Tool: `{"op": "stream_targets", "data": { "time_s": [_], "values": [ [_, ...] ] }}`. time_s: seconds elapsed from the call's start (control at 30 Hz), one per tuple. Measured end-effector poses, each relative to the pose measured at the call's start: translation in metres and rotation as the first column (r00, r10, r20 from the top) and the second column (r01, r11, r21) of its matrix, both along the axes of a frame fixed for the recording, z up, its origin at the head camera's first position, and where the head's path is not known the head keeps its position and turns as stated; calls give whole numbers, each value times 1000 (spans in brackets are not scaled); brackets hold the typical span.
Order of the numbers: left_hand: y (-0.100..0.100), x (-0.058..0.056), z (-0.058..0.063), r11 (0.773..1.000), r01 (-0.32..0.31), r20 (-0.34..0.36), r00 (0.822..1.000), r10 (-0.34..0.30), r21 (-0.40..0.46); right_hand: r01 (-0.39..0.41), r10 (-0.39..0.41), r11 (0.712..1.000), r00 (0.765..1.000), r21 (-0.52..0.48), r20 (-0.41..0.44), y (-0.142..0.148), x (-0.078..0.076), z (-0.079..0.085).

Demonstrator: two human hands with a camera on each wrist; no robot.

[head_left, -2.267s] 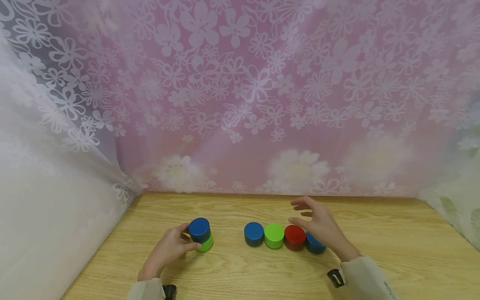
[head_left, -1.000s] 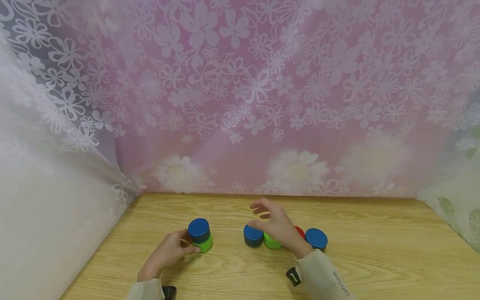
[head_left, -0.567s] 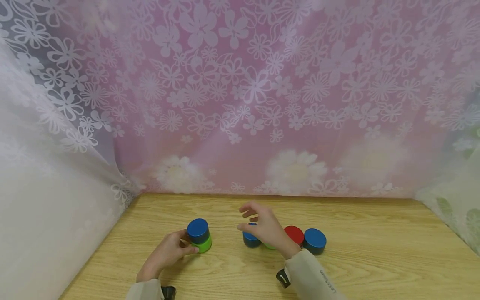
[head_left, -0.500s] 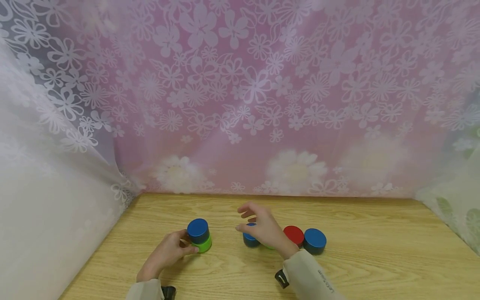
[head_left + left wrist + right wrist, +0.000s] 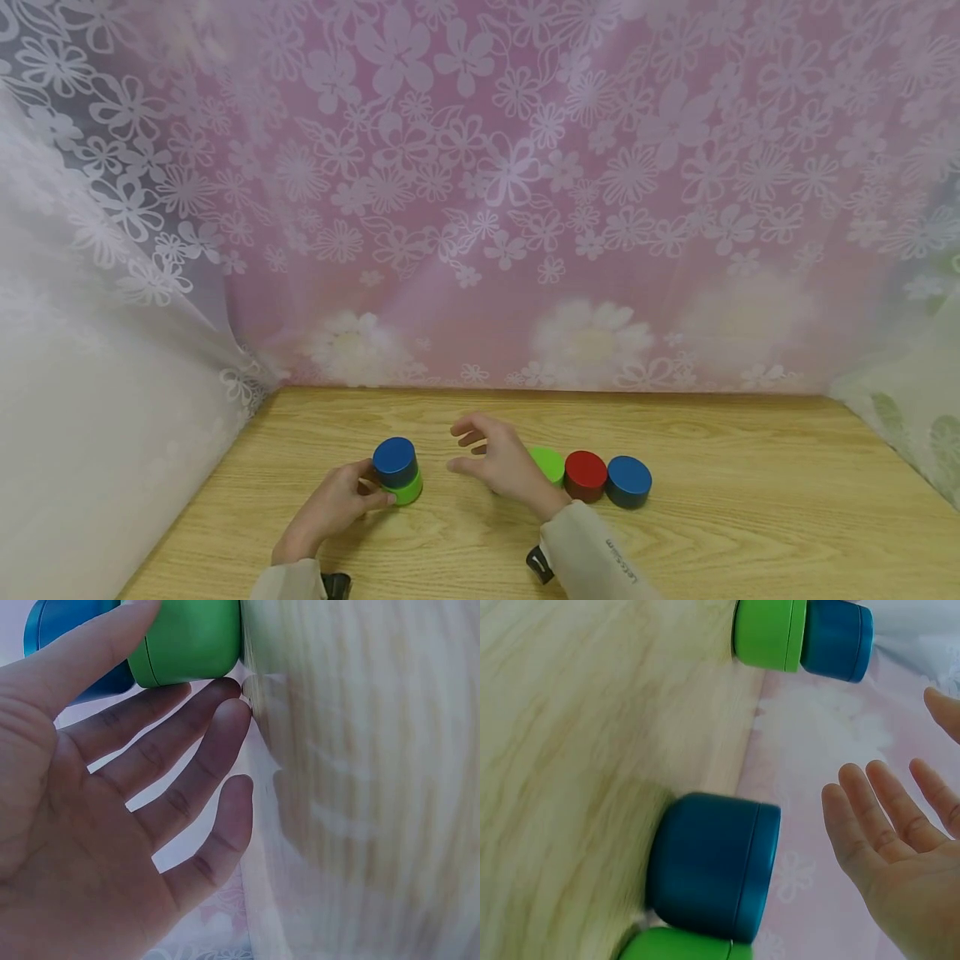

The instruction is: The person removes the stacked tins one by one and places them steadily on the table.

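A small green round tin (image 5: 407, 492) stands on the table at the left with a blue round tin (image 5: 394, 460) stacked on top. My left hand (image 5: 330, 512) holds the green tin between thumb and fingers; in the left wrist view the thumb (image 5: 112, 641) lies across the near side. My right hand (image 5: 504, 465) hovers right of the stack, fingers apart and loosely bent, holding nothing. It hides another blue tin in the head view; the right wrist view shows this blue tin (image 5: 709, 866) upright on the table, apart from the fingers.
Right of my right hand a second green tin (image 5: 550, 464), a red tin (image 5: 585, 477) and a further blue tin (image 5: 629, 482) stand in a row. The wooden table (image 5: 750, 500) ends at a pink flowered curtain (image 5: 480, 250) behind; pale curtains hang at both sides.
My right hand has moved left over the row, from near the red and right-end blue tins to the gap by the stack. My left hand and the stack stay nearly still.
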State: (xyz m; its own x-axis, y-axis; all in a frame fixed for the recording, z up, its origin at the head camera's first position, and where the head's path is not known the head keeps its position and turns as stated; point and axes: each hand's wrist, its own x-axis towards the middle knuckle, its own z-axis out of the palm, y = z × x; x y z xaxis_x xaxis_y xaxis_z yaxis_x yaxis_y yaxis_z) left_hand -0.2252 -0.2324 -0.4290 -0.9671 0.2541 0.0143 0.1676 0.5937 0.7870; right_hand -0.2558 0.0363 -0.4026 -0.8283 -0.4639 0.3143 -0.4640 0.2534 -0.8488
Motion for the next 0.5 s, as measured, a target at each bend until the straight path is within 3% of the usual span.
{"op": "stream_targets", "data": {
  "time_s": [0.5],
  "values": [
    [0, 0, 2, 1000, -11, 19, 1000, 10, 9, -26, 26, 1000, 998, 9, 59, -19, 3, -6]
  ]
}}
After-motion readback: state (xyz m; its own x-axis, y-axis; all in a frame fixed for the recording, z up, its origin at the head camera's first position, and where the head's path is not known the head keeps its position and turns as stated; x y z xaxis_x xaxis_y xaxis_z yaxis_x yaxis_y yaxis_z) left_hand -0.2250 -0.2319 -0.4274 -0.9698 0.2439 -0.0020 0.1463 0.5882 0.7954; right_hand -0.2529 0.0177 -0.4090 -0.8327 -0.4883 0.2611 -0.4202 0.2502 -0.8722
